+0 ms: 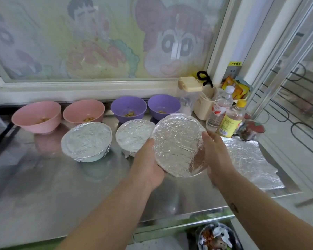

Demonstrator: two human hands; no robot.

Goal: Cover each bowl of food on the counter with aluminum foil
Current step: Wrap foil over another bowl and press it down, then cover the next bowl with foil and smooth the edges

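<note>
Steel table point(79, 186) first, loose foil sheet point(251, 159) flat at its right end. Along the back, four uncovered bowls point(128, 107); nearer, two wrapped bowls point(87, 139). Above the table, tilted toward the camera, foil-covered bowl point(178, 145) clasped between left hand point(146, 165) and right hand point(217, 152), fingers point(209, 141) hugging its rim.
</note>
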